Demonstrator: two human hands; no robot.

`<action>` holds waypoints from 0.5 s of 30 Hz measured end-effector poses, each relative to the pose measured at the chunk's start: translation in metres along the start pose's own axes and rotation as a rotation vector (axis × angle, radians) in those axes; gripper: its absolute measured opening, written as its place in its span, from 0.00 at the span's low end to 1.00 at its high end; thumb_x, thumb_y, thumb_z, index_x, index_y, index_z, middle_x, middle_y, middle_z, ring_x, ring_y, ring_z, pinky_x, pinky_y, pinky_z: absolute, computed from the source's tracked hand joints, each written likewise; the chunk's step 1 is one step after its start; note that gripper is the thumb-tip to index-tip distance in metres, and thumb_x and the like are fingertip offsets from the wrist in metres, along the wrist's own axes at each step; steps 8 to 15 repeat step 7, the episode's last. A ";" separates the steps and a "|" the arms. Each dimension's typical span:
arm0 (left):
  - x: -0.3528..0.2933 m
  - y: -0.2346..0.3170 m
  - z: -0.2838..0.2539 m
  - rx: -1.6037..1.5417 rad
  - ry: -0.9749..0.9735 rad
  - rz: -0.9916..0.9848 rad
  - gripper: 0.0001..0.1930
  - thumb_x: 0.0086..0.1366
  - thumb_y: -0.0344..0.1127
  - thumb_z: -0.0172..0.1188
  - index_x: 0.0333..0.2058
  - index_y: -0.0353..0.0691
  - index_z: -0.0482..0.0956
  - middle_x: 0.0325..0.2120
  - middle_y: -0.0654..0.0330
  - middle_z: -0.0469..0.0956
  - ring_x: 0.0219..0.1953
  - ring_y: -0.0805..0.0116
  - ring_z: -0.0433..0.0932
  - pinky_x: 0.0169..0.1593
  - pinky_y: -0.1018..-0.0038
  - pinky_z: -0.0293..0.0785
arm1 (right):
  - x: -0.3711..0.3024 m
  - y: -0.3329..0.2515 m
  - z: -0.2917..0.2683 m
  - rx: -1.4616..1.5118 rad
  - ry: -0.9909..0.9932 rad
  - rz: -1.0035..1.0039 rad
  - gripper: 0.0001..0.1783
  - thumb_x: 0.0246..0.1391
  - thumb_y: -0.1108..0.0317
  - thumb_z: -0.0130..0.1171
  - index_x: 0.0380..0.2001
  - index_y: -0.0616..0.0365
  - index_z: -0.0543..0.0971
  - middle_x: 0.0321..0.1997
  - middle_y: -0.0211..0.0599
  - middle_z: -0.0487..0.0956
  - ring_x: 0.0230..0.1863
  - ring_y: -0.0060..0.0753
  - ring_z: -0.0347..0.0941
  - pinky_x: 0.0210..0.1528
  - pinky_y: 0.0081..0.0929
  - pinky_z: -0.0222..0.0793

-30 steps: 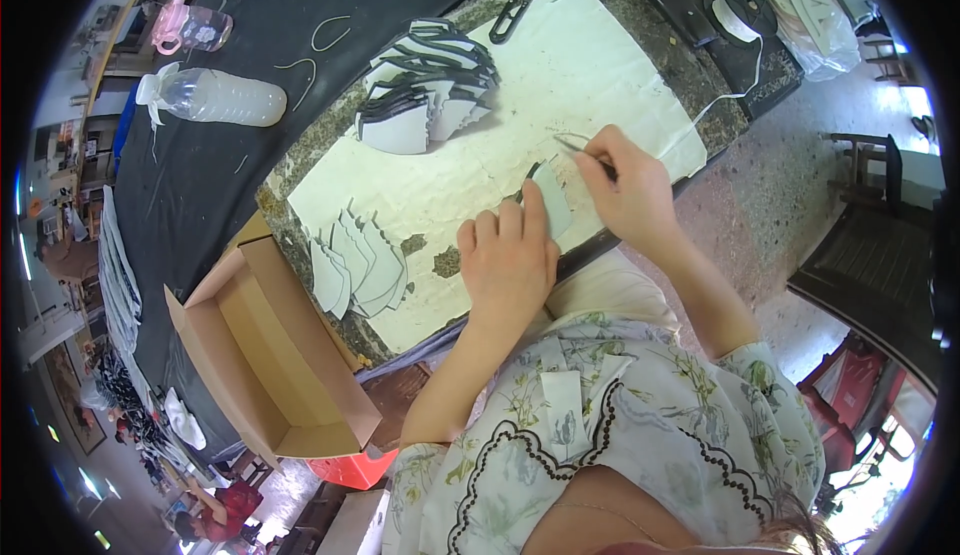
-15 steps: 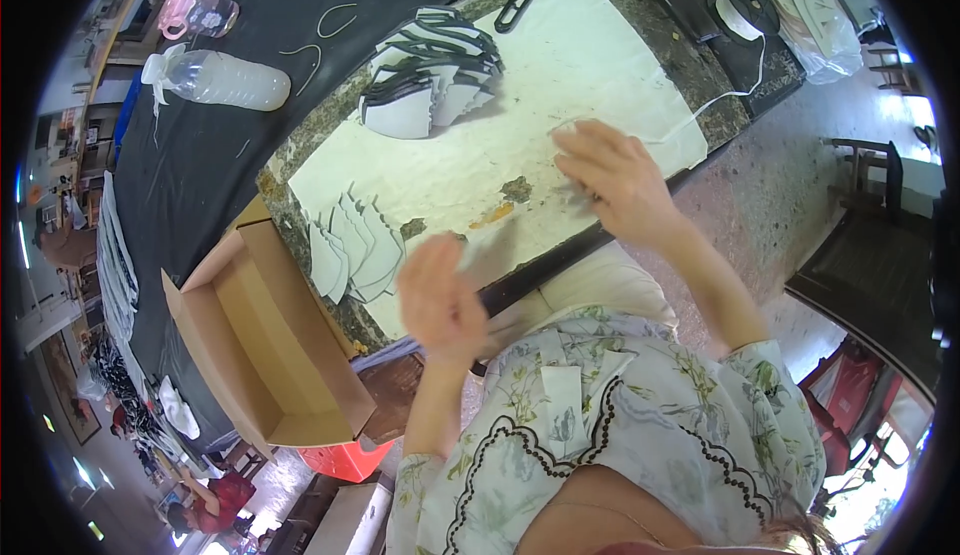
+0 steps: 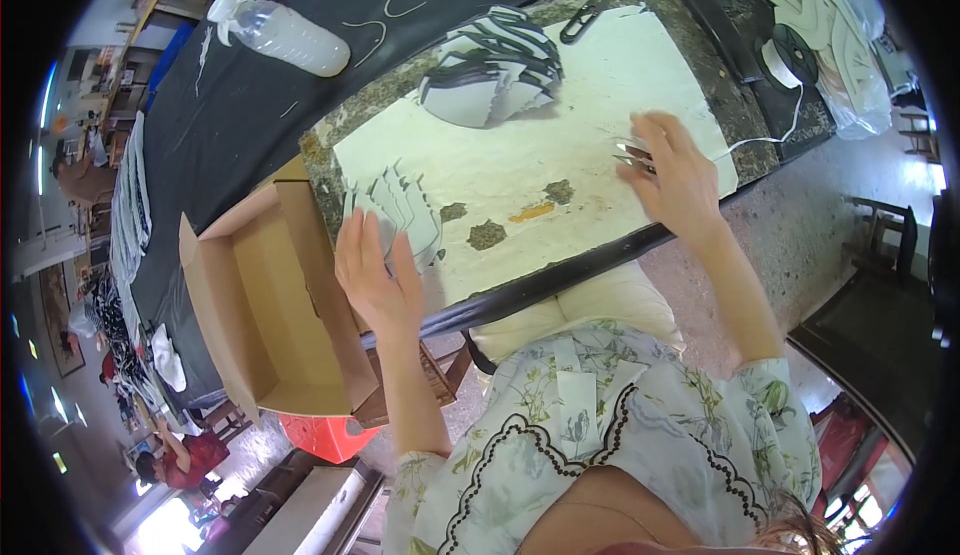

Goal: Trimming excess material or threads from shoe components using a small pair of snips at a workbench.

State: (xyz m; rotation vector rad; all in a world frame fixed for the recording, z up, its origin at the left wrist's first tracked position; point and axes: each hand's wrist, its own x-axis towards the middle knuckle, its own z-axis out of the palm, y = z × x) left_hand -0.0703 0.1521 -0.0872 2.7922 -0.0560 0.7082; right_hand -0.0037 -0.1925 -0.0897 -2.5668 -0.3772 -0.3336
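Observation:
My left hand (image 3: 380, 280) lies with its fingers stretched and spread over the near edge of a fanned group of pale, wavy-edged cut pieces (image 3: 420, 213). They rest at the left end of a worktop covered with white paper (image 3: 600, 180). Toward the right end, my right hand (image 3: 682, 180) is closed around small thread snips (image 3: 640, 159), their two pointed silver blades showing past the fingers. A bigger pile of white pieces with black edges (image 3: 485, 80) sits at the back of the paper, apart from both hands.
An open cardboard box (image 3: 275, 310) stands against the worktop's left side. Beyond it, a bottle (image 3: 290, 40) lies on black cloth. A black clip-like tool (image 3: 580, 25) is at the back edge. A spool of white cord (image 3: 785, 60) and plastic-wrapped pieces (image 3: 850, 75) lie right.
My left hand has moved left, onto the fanned pieces. My right hand has shifted right, and the snips in it now show. The whole view has turned slightly.

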 end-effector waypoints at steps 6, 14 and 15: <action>0.094 0.058 0.070 -0.328 -0.091 0.073 0.24 0.58 0.42 0.68 0.51 0.39 0.75 0.49 0.53 0.77 0.52 0.56 0.76 0.55 0.62 0.70 | -0.003 -0.016 0.012 0.339 -0.375 -0.157 0.13 0.40 0.77 0.62 0.34 0.54 0.78 0.38 0.34 0.80 0.35 0.30 0.79 0.36 0.27 0.75; 0.100 0.055 0.084 -0.333 -0.167 0.090 0.30 0.57 0.44 0.68 0.56 0.40 0.70 0.54 0.47 0.73 0.57 0.49 0.72 0.60 0.57 0.67 | -0.003 -0.027 0.002 0.471 -0.529 -0.179 0.13 0.39 0.77 0.63 0.33 0.54 0.78 0.40 0.36 0.81 0.37 0.26 0.80 0.37 0.26 0.75; 0.100 0.055 0.084 -0.333 -0.167 0.090 0.30 0.57 0.44 0.68 0.56 0.40 0.70 0.54 0.47 0.73 0.57 0.49 0.72 0.60 0.57 0.67 | -0.003 -0.027 0.002 0.471 -0.529 -0.179 0.13 0.39 0.77 0.63 0.33 0.54 0.78 0.40 0.36 0.81 0.37 0.26 0.80 0.37 0.26 0.75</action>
